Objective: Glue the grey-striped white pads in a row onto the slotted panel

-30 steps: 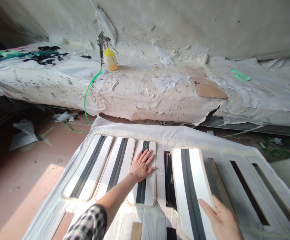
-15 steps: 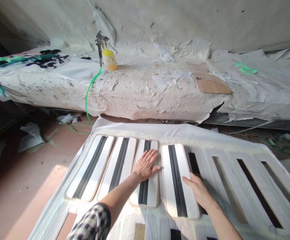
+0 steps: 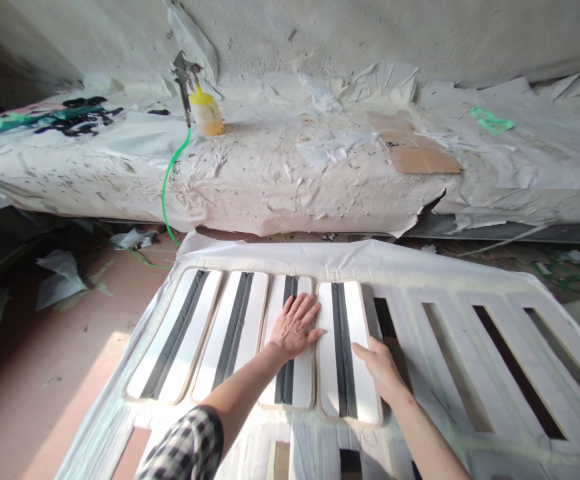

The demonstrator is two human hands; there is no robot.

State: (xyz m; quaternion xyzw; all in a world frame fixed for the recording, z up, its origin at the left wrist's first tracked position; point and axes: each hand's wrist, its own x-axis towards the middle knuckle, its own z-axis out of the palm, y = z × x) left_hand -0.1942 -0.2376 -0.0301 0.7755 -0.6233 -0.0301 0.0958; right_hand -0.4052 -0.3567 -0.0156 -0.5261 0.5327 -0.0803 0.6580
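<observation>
A white fabric-covered frame (image 3: 410,280) with long slots lies in front of me. Several white panels with dark centre stripes sit in its left slots. My left hand (image 3: 295,327) lies flat and open on the third panel (image 3: 290,380), fingers spread. My right hand (image 3: 377,367) rests on the right edge of the fourth panel (image 3: 343,353), fingers curled over its rim. That panel lies beside the third one, over its slot. The slots to the right (image 3: 445,360) stand open and dark.
A long bench draped in torn, paint-spattered white paper (image 3: 280,173) runs across behind the frame. On it stand a spray gun with a yellow cup (image 3: 197,100), its green hose (image 3: 167,193) hanging down, and a cardboard piece (image 3: 415,153). Paper scraps litter the reddish floor (image 3: 60,333) at left.
My right hand has carried the fourth striped panel leftwards and away from me, setting it down next to the third panel. My left hand has stayed flat on the third panel.
</observation>
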